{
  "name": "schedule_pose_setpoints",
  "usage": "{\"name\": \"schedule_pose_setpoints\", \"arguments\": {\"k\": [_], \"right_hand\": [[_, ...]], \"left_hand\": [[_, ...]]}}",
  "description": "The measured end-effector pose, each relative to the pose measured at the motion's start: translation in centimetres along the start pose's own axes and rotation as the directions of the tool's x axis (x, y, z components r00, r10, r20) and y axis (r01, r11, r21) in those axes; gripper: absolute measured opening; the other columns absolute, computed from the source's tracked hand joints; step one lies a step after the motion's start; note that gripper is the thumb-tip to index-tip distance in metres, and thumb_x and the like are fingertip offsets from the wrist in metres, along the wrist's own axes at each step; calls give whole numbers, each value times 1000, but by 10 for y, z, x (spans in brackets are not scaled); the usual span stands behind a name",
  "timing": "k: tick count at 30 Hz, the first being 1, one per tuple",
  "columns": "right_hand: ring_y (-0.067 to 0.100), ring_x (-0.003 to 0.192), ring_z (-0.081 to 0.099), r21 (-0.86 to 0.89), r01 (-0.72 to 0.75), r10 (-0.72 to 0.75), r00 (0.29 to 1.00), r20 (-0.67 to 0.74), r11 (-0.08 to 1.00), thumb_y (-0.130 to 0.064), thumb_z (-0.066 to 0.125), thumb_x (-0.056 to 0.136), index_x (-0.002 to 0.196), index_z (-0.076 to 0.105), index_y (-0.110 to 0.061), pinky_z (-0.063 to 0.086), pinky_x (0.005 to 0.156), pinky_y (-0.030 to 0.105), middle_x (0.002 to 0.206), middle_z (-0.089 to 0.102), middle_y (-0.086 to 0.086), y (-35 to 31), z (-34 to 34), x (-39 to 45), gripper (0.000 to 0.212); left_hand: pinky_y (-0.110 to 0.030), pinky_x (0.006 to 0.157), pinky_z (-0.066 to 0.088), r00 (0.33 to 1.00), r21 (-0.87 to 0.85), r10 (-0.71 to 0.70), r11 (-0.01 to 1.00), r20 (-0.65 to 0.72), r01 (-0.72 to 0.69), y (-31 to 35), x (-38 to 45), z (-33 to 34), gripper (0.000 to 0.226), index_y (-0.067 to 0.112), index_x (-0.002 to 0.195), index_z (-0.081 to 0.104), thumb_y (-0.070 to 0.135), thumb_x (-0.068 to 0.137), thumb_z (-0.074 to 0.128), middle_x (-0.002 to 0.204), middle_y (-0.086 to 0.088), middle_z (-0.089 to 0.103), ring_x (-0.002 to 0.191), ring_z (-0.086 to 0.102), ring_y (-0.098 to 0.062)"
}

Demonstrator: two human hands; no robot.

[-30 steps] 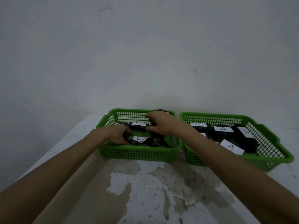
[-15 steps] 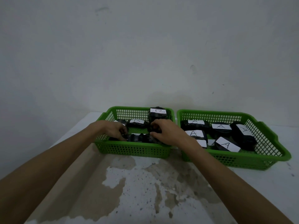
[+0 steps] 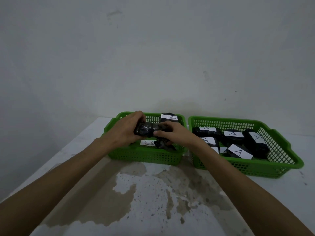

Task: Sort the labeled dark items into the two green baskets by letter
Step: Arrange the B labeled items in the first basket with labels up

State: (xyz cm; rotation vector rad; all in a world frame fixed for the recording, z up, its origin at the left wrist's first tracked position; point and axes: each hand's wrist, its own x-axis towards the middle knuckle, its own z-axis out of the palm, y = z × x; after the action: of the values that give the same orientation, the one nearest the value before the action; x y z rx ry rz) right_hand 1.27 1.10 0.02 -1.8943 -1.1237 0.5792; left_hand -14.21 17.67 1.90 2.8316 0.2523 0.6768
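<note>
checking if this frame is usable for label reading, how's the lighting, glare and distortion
Head view: dim, flat light with a soft shadow on the wall behind the left basket; faint glare on the wrapped dark item held by both hands; wide-angle bending at the edges; B label and A label stay legible.
</note>
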Motion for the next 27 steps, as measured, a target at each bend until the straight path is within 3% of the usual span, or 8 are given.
{"name": "schedule_pose_setpoints", "arguments": {"k": [3, 5, 7, 9, 13, 17, 22, 27], "right_hand": [[22, 91, 73, 53, 19, -19, 1000, -11, 998, -42, 77, 82, 125, 59, -20, 62, 80, 39, 113, 66, 1, 1, 2, -5, 51], [16, 91, 72, 13, 75, -74, 995, -69, 997, -39, 79, 81, 128, 57, -22, 61, 77, 27, 117, 64, -1, 1, 5, -9, 54], [11, 97, 67, -86, 143, -153, 979, -133, 986, -37, 80, 82, 132, 55, -24, 54, 76, 15, 121, 63, -3, 3, 9, -13, 58], [13, 106, 64, -134, 198, -221, 957, -189, 971, -34, 81, 80, 134, 53, -24, 51, 87, 19, 125, 61, -4, 5, 14, -15, 62], [10, 114, 55, -169, 263, -301, 914, -271, 950, -22, 84, 78, 134, 53, -21, 45, 99, 21, 127, 55, -5, 9, 23, -18, 64], [7, 114, 49, -266, 318, -390, 874, -290, 910, -18, 85, 75, 135, 49, -15, 36, 95, 4, 127, 51, -5, 16, 33, -17, 70], [8, 120, 47, -331, 316, -407, 877, -257, 889, -28, 83, 76, 145, 42, -13, 38, 102, 19, 135, 49, 0, 20, 38, -17, 82], [10, 109, 51, -403, 282, -394, 890, -228, 871, -35, 76, 80, 139, 50, -13, 46, 95, 24, 125, 51, -1, 12, 40, -4, 69]], "left_hand": [[-16, 63, 34, 998, 73, 35, 997, -61, -30, 2, -6, 3, 58, 21, 110, 49, 29, 67, 87, 110, 2, 58, 98, 56, -20], [-21, 77, 39, 997, 65, 25, 998, -74, -21, 0, -14, 4, 68, 22, 119, 49, 38, 65, 87, 121, 1, 58, 105, 55, -16], [-25, 90, 40, 996, -17, -35, 999, -77, 34, -2, -23, 4, 81, 23, 133, 45, 55, 67, 81, 133, 4, 52, 111, 50, -10], [-27, 95, 40, 986, -193, -146, 973, -79, 129, -5, -31, 3, 82, 26, 140, 42, 63, 74, 72, 139, 4, 51, 116, 51, -10], [-32, 96, 49, 956, -412, -291, 875, -30, 254, -19, -40, 3, 65, 32, 135, 51, 55, 77, 72, 129, 5, 58, 112, 57, -12], [-14, 89, 47, 960, -423, -255, 887, -116, 185, -20, -45, 13, 60, 26, 128, 58, 37, 74, 82, 121, 10, 59, 110, 55, -7], [2, 85, 36, 960, -336, -158, 939, -230, 74, -21, -49, 22, 62, 22, 128, 56, 27, 73, 85, 119, 11, 56, 104, 47, 6], [-21, 96, 48, 962, -331, -165, 940, -216, 87, -36, -44, 24, 67, 23, 133, 52, 35, 74, 83, 127, 8, 56, 112, 49, 0]]}}
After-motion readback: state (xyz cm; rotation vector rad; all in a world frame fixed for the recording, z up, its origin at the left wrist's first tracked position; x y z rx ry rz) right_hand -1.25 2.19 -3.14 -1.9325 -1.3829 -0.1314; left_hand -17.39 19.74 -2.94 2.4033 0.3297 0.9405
